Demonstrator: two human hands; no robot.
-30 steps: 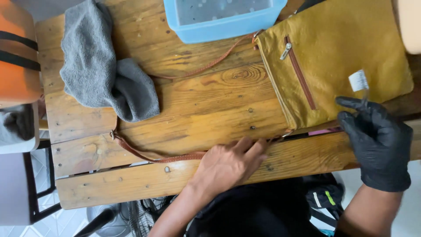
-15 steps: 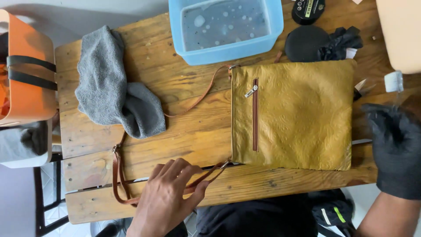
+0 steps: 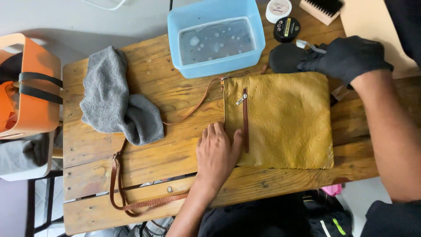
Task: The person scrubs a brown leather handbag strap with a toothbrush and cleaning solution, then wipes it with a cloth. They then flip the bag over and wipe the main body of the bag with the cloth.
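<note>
Two hands at work: bare left hand flat, open, pressing yellow bag on desk, just below blue tub. Gloved right hand closed on dark cloth. Bag likely soft, light, floppy; best pinned flat.

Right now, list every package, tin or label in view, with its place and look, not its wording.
White round tin: far table edge, right of the blue tub, pale lid.
Black round tin: just nearer, beside the gloved right hand, with a yellow label strip.
No signs or screens.
</note>
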